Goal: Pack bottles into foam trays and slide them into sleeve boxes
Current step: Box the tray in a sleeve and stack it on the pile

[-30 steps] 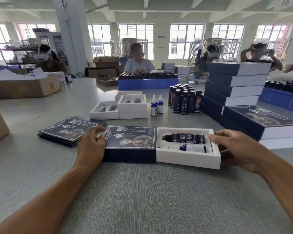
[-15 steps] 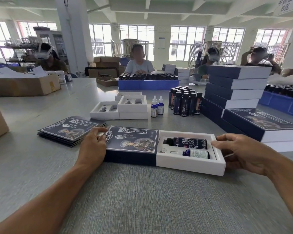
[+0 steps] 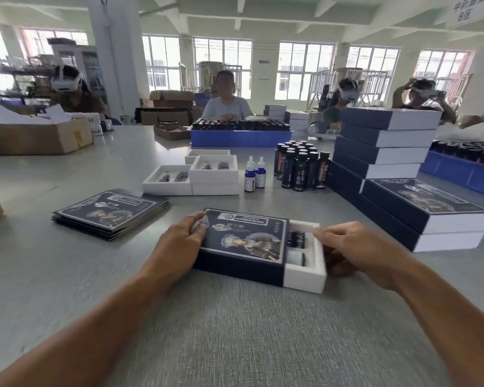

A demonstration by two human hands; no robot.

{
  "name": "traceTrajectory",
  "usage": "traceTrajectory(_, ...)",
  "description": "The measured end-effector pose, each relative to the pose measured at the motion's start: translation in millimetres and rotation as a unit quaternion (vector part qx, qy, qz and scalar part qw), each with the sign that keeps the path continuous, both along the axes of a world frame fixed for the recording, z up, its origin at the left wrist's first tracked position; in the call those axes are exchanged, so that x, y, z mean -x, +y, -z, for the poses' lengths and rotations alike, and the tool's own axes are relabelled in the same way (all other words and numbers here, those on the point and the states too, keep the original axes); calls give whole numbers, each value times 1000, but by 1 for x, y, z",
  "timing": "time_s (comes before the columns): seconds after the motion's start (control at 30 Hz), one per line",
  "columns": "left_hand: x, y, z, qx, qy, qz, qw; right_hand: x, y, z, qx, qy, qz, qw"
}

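The sleeve [image 3: 242, 241] lies flat on the grey worktop [image 3: 235, 331], near the front edge and about midway between its left and right edges. The foam tray [image 3: 305, 276] sits mostly inside the sleeve; only its right end protrudes. In the exposed section, the end of a dark bottle [image 3: 296, 238] and a white bottle part [image 3: 295, 257] are visible in their recesses. The left hand [image 3: 179, 247] grips the sleeve's left end, thumb on the top face, fingers at the side. The right hand [image 3: 355, 252] presses against the tray's right end, fingers curled around that end wall. Toward the left edge, a pile of flat sleeves [image 3: 109, 212] rests on the worktop. Farther back, empty trays [image 3: 196, 177] stand together, just beside two dropper bottles [image 3: 254, 174] and a cluster of dark bottles [image 3: 301, 166]. Toward the right edge, packed boxes [image 3: 389, 163] are stacked in several layers. Blue crates [image 3: 239, 136] of bottles stand toward the far edge and the right. A cardboard box [image 3: 37, 138] sits at the far left. Several people are seated beyond the far edge.
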State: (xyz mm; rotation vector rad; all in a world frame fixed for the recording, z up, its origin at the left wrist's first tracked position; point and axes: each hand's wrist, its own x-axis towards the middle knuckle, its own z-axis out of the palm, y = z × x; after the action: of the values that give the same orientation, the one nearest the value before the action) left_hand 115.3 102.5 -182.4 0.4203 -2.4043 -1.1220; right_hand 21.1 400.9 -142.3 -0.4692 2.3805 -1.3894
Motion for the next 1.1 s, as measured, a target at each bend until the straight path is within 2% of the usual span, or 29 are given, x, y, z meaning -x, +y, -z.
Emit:
traceTrajectory(0.1,4,25,-1,26,-22,18,999,-7,-20,3,26,-3,-31,999)
traceTrajectory(0.23,-1,36,-5,50,-19,-1,999,-7,-24,8,15,19,-29,999)
traceTrajectory(0.43,-6,39,-4,60,-3,24,998,-9,-25,9,-7,41,-6,999)
traceTrajectory(0.57,-2,42,-1,52,26,33,998,-8,-12,-2,48,-1,16,999)
traceTrajectory(0.63,3,48,-1,37,51,50,997,-10,-3,-11,106,-35,26,993)
traceTrajectory(0.73,15,71,-9,-43,71,107,991,-8,12,-24,156,10,98,983)
traceTrajectory(0.8,29,93,-19,-113,107,151,976,0,30,-33,211,45,171,961)
traceTrajectory(0.87,44,112,-23,-143,137,180,963,9,55,-40,282,74,249,923)
traceTrajectory(0.9,50,119,-20,-130,141,183,964,14,69,-41,307,93,294,900)
traceTrajectory(0.93,57,123,-14,-77,132,172,973,20,84,-41,321,114,340,877)
traceTrajectory(1.0,62,129,3,110,53,156,980,34,109,-38,328,146,428,830)
traceTrajectory(1.03,63,130,9,191,14,160,968,41,120,-36,319,153,461,814)
traceTrajectory(1.1,70,127,16,270,-6,178,946,52,133,-32,284,150,495,808)
